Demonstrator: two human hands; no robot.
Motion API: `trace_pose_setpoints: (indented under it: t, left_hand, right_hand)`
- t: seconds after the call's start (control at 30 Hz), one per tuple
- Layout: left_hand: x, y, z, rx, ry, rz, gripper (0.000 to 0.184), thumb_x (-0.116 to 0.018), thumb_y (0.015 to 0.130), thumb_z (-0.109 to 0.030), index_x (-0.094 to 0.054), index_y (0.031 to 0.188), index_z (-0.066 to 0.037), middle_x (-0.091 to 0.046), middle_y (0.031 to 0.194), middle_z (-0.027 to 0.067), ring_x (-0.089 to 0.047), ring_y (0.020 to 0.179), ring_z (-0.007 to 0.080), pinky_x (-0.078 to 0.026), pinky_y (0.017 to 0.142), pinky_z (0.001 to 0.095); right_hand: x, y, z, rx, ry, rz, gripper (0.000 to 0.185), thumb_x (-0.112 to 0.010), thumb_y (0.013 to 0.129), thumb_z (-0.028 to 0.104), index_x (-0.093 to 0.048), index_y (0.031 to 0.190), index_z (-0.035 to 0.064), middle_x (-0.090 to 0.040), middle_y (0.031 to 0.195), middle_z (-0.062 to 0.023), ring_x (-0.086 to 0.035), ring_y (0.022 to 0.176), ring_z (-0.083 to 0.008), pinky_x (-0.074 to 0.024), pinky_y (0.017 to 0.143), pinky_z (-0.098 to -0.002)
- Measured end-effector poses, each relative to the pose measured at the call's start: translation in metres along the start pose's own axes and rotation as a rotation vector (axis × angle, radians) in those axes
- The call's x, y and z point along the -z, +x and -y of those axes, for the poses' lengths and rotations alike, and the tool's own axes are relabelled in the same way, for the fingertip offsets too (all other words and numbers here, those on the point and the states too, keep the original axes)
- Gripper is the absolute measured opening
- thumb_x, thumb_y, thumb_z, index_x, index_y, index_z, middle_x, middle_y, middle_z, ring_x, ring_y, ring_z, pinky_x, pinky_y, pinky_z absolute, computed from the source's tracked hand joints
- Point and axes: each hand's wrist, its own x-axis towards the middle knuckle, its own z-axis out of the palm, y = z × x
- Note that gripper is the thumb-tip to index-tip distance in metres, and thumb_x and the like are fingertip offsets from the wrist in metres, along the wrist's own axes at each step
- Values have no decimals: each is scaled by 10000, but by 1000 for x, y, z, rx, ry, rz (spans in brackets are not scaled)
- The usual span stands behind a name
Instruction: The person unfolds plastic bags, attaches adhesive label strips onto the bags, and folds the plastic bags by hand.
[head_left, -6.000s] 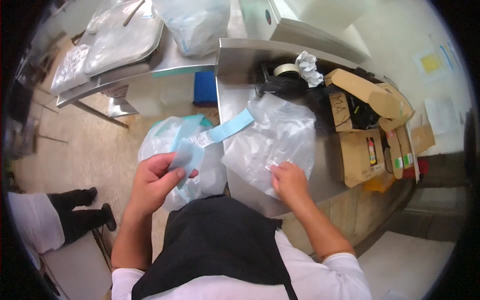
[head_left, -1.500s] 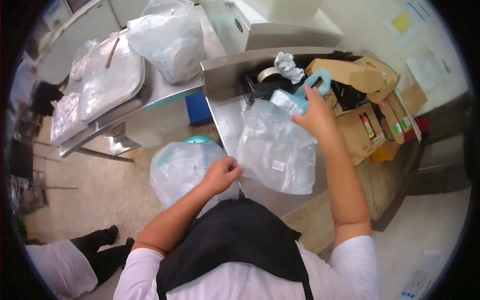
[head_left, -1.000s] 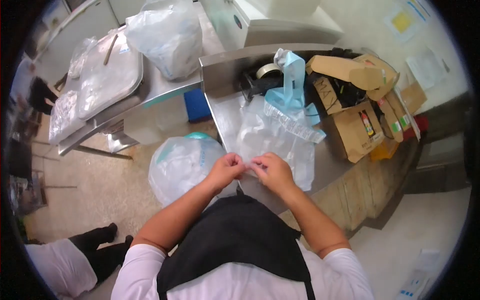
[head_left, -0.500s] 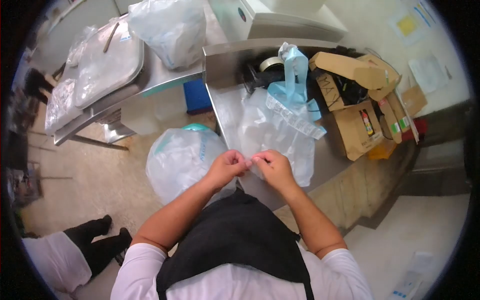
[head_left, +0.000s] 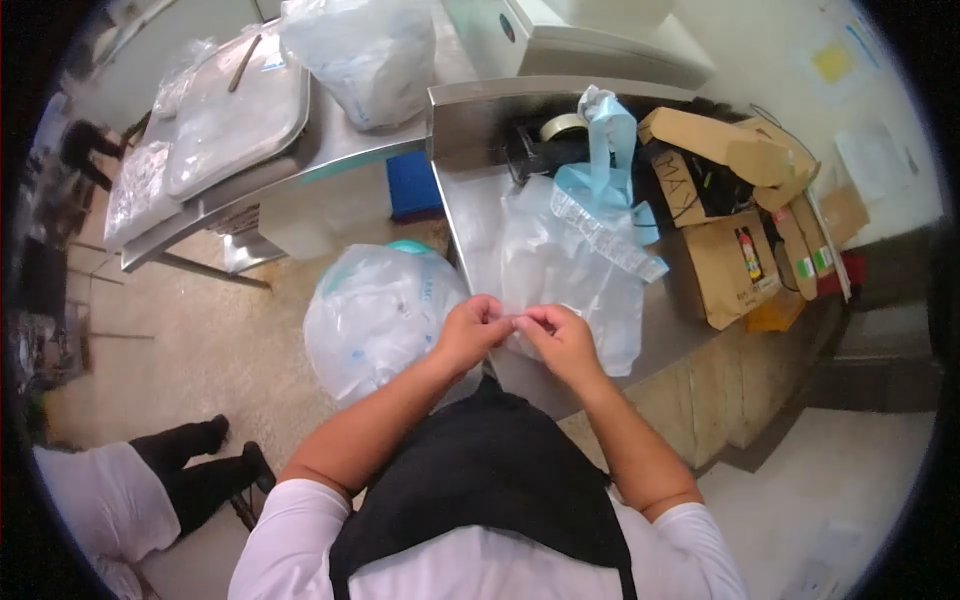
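My left hand [head_left: 472, 334] and my right hand [head_left: 562, 346] meet in front of my apron, fingertips pinched close together. Whatever lies between the fingertips is too small or too see-through to make out. Just beyond them, clear plastic bags [head_left: 545, 255] lie flat on the steel table, and the fingers are over their near left edge. A printed white strip [head_left: 606, 232] and a light blue strap-like piece [head_left: 606, 150] rest on top of the bags. To the left of my left hand, a large filled clear plastic bag [head_left: 385, 315] stands below table height.
Cut cardboard boxes [head_left: 725, 255] sit at the table's right, beside a tape roll [head_left: 563, 127] at the back. On the left table are a covered tray [head_left: 240, 115] and a full plastic bag [head_left: 365, 65]. A person [head_left: 120, 490] is at lower left.
The view has shifted slightly, so the surroundings appear a little further right. Both hands stay pinched together, with the fingers slightly re-set and the right hand's fingertips more level with the left's.
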Motion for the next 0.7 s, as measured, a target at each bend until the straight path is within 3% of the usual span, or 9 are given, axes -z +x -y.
trace_pose_setpoints:
  t: [0.17,0.27,0.37,0.47,0.6,0.67,0.7]
  left_hand:
    - [-2,-3,-9,1,283,-68,252,-776,802,-199,-579,849,-51,-592,733,-2,-537,637,86,-434,565,243]
    - [-2,-1,-3,2,192,-110,283,-786,791,-211,-587,878,-29,-591,734,5,-535,652,87,-444,591,251]
    - [-4,-5,0,-317,495,-318,323,-786,792,-221,-591,922,3,-595,736,18,-548,684,94,-460,621,268]
    - [-18,-25,-42,-848,736,-423,370,-760,818,-262,-590,969,30,-598,735,27,-570,705,114,-467,635,276]
    - [-17,-7,-48,-77,346,-3,400,-717,849,-332,-606,1012,15,-625,764,32,-597,712,136,-470,632,273]
    - [-20,5,-62,200,192,99,392,-689,867,-354,-620,1009,5,-638,779,35,-599,718,134,-466,630,268]
    - [-24,8,-63,141,201,111,323,-646,904,-323,-636,969,-6,-649,785,38,-580,718,110,-459,632,266]
  right_hand:
    - [4,2,-16,50,42,-66,184,-658,889,186,-683,920,6,-652,817,-58,-582,731,-125,-464,674,-265]
    - [11,1,-14,-4,134,-176,187,-632,917,191,-674,927,10,-643,815,-25,-555,734,-90,-455,677,-247]
    - [19,2,-20,-36,230,-214,188,-607,939,193,-654,937,11,-624,805,5,-527,742,-63,-447,679,-237]
    - [24,-2,-25,-38,223,-164,185,-593,947,193,-635,942,13,-612,789,8,-517,742,-59,-443,675,-236]
    - [21,-7,0,67,73,-48,163,-592,941,181,-628,938,22,-612,771,-12,-524,726,-88,-443,669,-247]
    - [29,-2,10,102,29,91,161,-618,919,184,-634,956,28,-618,780,-36,-539,716,-112,-454,680,-259]
    - [34,0,14,118,6,157,165,-631,908,186,-637,965,32,-621,784,-47,-547,711,-124,-460,686,-266]
